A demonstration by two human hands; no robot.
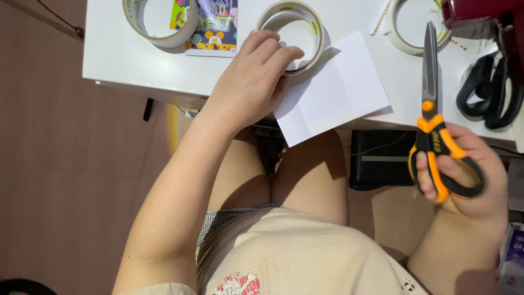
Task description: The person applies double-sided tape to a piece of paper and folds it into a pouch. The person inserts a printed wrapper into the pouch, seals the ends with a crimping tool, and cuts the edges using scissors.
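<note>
My left hand (252, 79) rests palm down on the left end of a folded white paper sheet (338, 87) at the near edge of the white table (109, 60); its fingertips touch a roll of pale tape (314, 27). The sheet overhangs the table edge above my lap. My right hand (469, 177) grips orange-and-black scissors (431, 98) by the handles, to the right of the sheet. The blades are closed and point away from me, over the table.
Two more tape rolls lie on the table, one at the far left (158, 30) and one at the far right (406, 41). A colourful printed card (210, 27) sits between rolls. Black scissors (491, 90) and a dark red object (475, 11) are at the right.
</note>
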